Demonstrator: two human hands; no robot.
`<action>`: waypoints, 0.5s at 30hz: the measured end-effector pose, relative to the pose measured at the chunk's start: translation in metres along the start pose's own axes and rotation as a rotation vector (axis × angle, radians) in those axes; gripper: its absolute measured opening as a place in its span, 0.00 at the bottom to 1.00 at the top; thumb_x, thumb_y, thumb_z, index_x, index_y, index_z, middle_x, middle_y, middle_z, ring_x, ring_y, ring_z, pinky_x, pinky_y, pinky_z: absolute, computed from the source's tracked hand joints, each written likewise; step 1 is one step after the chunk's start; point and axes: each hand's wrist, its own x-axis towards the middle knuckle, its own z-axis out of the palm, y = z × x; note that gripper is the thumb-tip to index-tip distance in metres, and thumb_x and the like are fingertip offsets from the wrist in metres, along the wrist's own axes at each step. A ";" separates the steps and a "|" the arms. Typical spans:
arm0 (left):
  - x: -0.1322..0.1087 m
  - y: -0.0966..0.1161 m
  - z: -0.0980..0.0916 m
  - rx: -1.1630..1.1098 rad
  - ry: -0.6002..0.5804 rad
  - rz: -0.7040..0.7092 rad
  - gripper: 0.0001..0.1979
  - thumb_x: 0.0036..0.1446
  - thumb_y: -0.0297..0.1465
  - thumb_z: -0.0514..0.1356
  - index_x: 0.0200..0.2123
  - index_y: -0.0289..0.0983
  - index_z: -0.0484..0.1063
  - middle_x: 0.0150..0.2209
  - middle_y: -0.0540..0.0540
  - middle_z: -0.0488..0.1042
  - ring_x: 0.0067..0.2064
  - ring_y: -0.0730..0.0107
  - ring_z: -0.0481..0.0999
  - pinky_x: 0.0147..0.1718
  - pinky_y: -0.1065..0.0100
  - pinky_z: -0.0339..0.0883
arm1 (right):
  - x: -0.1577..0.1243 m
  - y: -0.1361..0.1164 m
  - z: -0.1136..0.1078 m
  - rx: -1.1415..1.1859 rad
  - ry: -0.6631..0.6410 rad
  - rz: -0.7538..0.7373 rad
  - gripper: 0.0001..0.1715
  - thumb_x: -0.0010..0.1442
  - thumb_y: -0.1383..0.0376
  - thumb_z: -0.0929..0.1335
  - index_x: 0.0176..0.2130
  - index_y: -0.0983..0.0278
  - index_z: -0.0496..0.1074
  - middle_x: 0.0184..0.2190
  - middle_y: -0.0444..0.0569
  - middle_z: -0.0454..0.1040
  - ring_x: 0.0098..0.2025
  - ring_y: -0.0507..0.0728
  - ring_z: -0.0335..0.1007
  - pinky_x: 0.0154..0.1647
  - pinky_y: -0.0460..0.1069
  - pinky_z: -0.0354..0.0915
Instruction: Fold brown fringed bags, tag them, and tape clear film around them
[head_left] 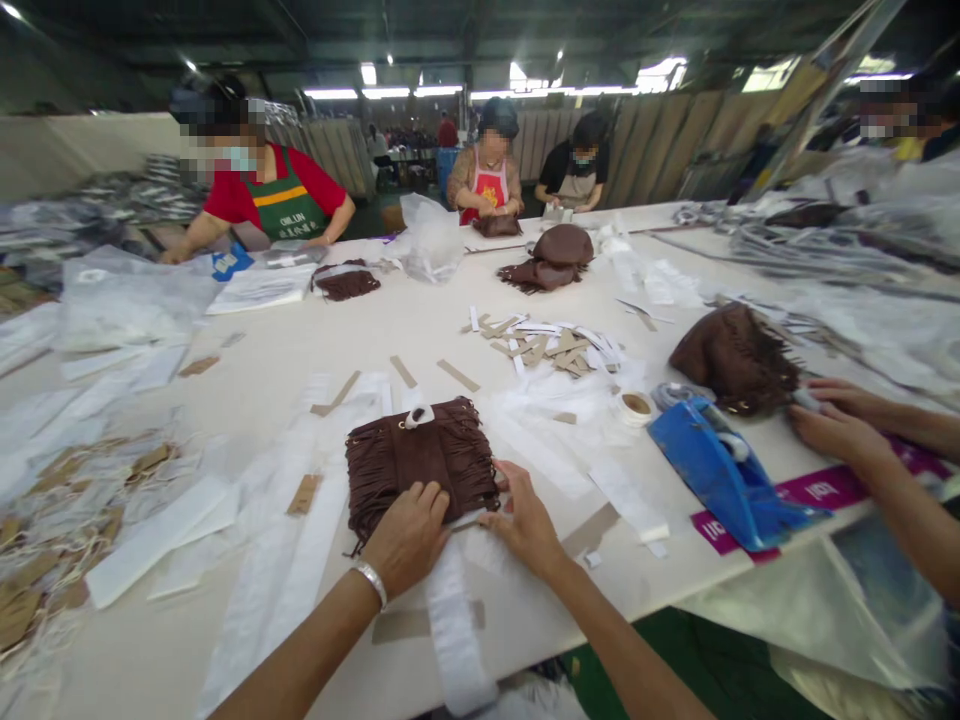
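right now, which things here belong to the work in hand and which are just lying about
In hand:
brown fringed bag, left hand and right hand on it
probably the white strip below it

Seemingly lying about:
blue tape dispenser
tape roll
brown tag

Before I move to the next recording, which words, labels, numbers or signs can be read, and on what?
"LIN": end of the top line on the green apron; first letters and line below blurred.
Purple strip: white letters, too blurred.
Blue packet: white marks, unreadable.
Red apron: yellow mark, unreadable.
Brown tag: print too small.
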 end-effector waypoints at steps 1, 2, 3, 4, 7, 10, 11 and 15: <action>0.004 0.000 0.001 -0.005 -0.008 -0.004 0.13 0.61 0.36 0.55 0.45 0.34 0.66 0.44 0.39 0.67 0.46 0.54 0.66 0.45 0.55 0.63 | 0.001 0.002 0.001 0.054 -0.018 0.077 0.43 0.54 0.63 0.70 0.64 0.56 0.52 0.55 0.52 0.64 0.45 0.57 0.69 0.45 0.53 0.68; 0.007 -0.001 0.002 -0.009 -0.014 -0.013 0.14 0.61 0.39 0.55 0.44 0.34 0.66 0.43 0.39 0.67 0.45 0.54 0.66 0.44 0.55 0.63 | 0.003 0.004 0.002 0.101 -0.049 0.147 0.42 0.55 0.63 0.70 0.64 0.57 0.52 0.50 0.50 0.68 0.39 0.54 0.70 0.41 0.51 0.68; 0.011 -0.001 0.002 -0.012 -0.021 -0.023 0.15 0.62 0.41 0.54 0.42 0.34 0.66 0.42 0.40 0.67 0.44 0.54 0.66 0.43 0.56 0.63 | 0.006 0.006 0.003 0.139 -0.083 0.202 0.40 0.55 0.63 0.69 0.63 0.57 0.53 0.44 0.46 0.70 0.33 0.52 0.69 0.38 0.49 0.67; 0.014 0.000 0.003 -0.012 -0.028 -0.035 0.16 0.62 0.43 0.53 0.41 0.35 0.66 0.40 0.40 0.67 0.43 0.55 0.66 0.42 0.57 0.64 | 0.009 0.008 0.004 0.165 -0.116 0.244 0.38 0.55 0.63 0.69 0.62 0.58 0.55 0.39 0.43 0.71 0.30 0.51 0.68 0.35 0.48 0.65; 0.023 0.003 0.005 -0.001 -0.037 -0.073 0.17 0.63 0.45 0.51 0.38 0.36 0.66 0.38 0.42 0.67 0.41 0.56 0.67 0.40 0.58 0.63 | 0.020 0.010 0.001 0.156 -0.160 0.280 0.30 0.55 0.62 0.68 0.57 0.61 0.61 0.28 0.38 0.68 0.26 0.50 0.65 0.29 0.46 0.60; 0.030 0.007 0.007 0.019 -0.034 -0.110 0.18 0.62 0.46 0.52 0.38 0.36 0.66 0.37 0.42 0.67 0.41 0.57 0.68 0.40 0.59 0.63 | 0.030 0.004 -0.013 0.035 -0.162 0.182 0.19 0.57 0.62 0.67 0.49 0.61 0.69 0.26 0.39 0.70 0.28 0.52 0.66 0.31 0.46 0.58; 0.032 0.007 0.007 0.025 -0.039 -0.119 0.19 0.62 0.47 0.52 0.38 0.36 0.66 0.37 0.42 0.68 0.41 0.57 0.68 0.40 0.59 0.63 | 0.034 0.001 -0.018 0.011 -0.171 0.142 0.15 0.57 0.62 0.67 0.45 0.61 0.71 0.27 0.40 0.71 0.29 0.52 0.67 0.32 0.46 0.58; 0.041 0.010 0.007 0.031 -0.067 -0.162 0.23 0.61 0.50 0.51 0.39 0.35 0.67 0.37 0.41 0.69 0.40 0.57 0.69 0.39 0.60 0.63 | 0.062 -0.018 -0.025 0.161 -0.272 0.082 0.06 0.55 0.63 0.69 0.35 0.62 0.73 0.28 0.42 0.74 0.30 0.50 0.69 0.32 0.45 0.61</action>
